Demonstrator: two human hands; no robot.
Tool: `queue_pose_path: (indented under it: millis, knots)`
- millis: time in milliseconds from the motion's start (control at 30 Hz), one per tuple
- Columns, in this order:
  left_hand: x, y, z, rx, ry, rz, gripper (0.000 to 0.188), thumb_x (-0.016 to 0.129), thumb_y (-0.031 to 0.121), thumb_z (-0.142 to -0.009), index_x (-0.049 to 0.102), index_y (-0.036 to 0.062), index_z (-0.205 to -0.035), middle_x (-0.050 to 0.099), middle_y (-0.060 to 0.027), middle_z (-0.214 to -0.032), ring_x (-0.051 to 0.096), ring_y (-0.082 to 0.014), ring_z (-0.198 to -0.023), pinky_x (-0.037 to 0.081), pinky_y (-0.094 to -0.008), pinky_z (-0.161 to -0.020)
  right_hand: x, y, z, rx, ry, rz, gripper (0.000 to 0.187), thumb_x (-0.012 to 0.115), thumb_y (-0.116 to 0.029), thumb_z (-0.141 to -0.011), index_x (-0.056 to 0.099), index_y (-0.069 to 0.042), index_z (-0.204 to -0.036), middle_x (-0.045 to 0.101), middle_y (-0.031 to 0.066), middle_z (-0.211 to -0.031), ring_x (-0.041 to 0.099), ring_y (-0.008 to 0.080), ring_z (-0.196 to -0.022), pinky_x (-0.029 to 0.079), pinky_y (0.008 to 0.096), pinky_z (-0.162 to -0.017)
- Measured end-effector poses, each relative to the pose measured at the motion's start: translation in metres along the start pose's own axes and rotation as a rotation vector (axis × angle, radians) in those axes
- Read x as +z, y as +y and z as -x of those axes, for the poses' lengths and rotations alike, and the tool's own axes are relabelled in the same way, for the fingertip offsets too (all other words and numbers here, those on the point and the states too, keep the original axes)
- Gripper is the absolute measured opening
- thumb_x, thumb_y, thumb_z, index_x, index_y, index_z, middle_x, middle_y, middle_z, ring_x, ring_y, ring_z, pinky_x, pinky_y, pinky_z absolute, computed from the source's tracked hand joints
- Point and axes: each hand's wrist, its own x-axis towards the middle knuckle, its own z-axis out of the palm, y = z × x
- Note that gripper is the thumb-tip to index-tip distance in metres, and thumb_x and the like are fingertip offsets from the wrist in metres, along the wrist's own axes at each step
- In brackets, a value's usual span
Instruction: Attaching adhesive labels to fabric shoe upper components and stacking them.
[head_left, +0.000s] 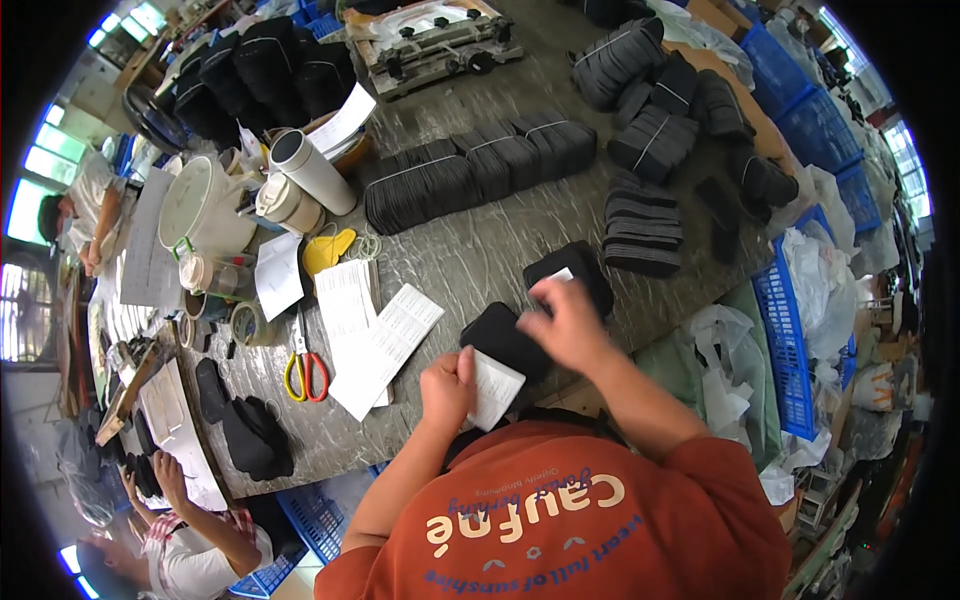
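Note:
My left hand [447, 388] is closed round the edge of a small pad of white paper slips [495, 392], thumb on top. Just right of the pad, at the table's near edge, lies a black stack of flat fabric-like pieces [500, 335]. A second black stack [590, 262] sits beyond it. Over the gap between these stacks is my right hand [570, 328], its thumb and forefinger apart. A white slip [562, 274] shows beside its fingertips on the farther stack; whether the fingers touch it is hard to see.
Printed sheets [385, 350], scissors [305, 370] and a white tumbler [312, 170] stand or lie leftward. Banded dark stacks [480, 165] form a row farther back, with more bundles [655, 140] at right. A blue crate [785, 340] flanks the table. Another person's hands [170, 480] handle black pieces at lower left.

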Motion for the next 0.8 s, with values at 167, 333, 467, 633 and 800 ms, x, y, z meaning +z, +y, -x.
queue_pose_path:
  millis: [167, 333, 467, 633, 800]
  knots:
    - [-0.01, -0.003, -0.009, -0.093, 0.001, 0.242, 0.035, 0.062, 0.024, -0.09, 0.062, -0.0043, -0.07, 0.056, -0.013, -0.054, 0.052, -0.0133, -0.05, 0.041, -0.0348, -0.047, 0.028, -0.04, 0.023, 0.249, -0.392, -0.502, 0.036, 0.075, -0.007, -0.072, 0.056, 0.001, -0.102, 0.067, 0.0169, -0.085, 0.068, 0.027, -0.081, 0.051, 0.0343, -0.073]
    - [-0.033, 0.017, -0.011, -0.073, -0.205, 0.687, 0.012, 0.071, 0.008, -0.08, 0.065, -0.0018, -0.08, 0.065, -0.0017, -0.068, 0.057, -0.0098, -0.057, 0.046, -0.0237, -0.052, 0.03, -0.021, 0.021, 0.272, -0.414, -0.665, 0.028, 0.071, -0.003, -0.075, 0.056, 0.002, -0.099, 0.068, 0.0137, -0.086, 0.065, 0.015, -0.079, 0.05, 0.0303, -0.069]
    - [-0.041, 0.01, -0.007, -0.166, -0.219, 0.286, 0.017, 0.074, 0.013, -0.079, 0.066, -0.0015, -0.078, 0.062, -0.0011, -0.064, 0.053, -0.0071, -0.055, 0.042, -0.0246, -0.049, 0.035, -0.022, 0.022, 0.335, -0.407, -0.74, 0.03, 0.069, -0.001, -0.077, 0.054, 0.002, -0.101, 0.068, 0.0109, -0.081, 0.063, 0.0112, -0.072, 0.048, 0.0272, -0.064]
    - [-0.039, -0.003, 0.005, -0.21, -0.258, 0.153, 0.022, 0.072, 0.019, -0.081, 0.065, -0.0022, -0.077, 0.058, -0.0006, -0.058, 0.048, -0.006, -0.052, 0.039, -0.0264, -0.046, 0.03, -0.029, 0.024, 0.401, -0.521, -0.682, 0.033, 0.067, 0.003, -0.078, 0.05, 0.001, -0.106, 0.066, 0.0085, -0.08, 0.061, 0.0097, -0.068, 0.048, 0.0248, -0.06]
    - [-0.041, -0.002, 0.013, -0.158, -0.188, 0.224, 0.024, 0.071, 0.02, -0.082, 0.064, -0.0015, -0.073, 0.056, -0.0038, -0.055, 0.048, -0.0069, -0.052, 0.039, -0.0286, -0.046, 0.034, -0.031, 0.032, 0.543, -0.605, -0.781, 0.029, 0.068, -0.001, -0.08, 0.051, 0.003, -0.104, 0.065, 0.0099, -0.079, 0.062, 0.0103, -0.068, 0.048, 0.0252, -0.061]
